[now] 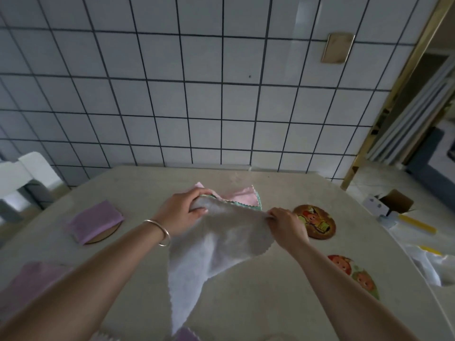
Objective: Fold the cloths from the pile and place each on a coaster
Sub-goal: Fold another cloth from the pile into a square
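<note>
Both hands up: left hand (183, 210) and right hand (285, 223) each pinch a corner of the white cloth (216, 244), hanging above table (258, 311) near pile (240, 196). Step: opening it out. Next: fold, then onto free coaster (316, 221), 1 of 2 bare.

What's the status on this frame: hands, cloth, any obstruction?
Both hands gripping: left hand and right hand hold the white cloth by its top edge, unfolded, hanging above the table. Printed coaster by right hand bare. Nothing blocking.
</note>
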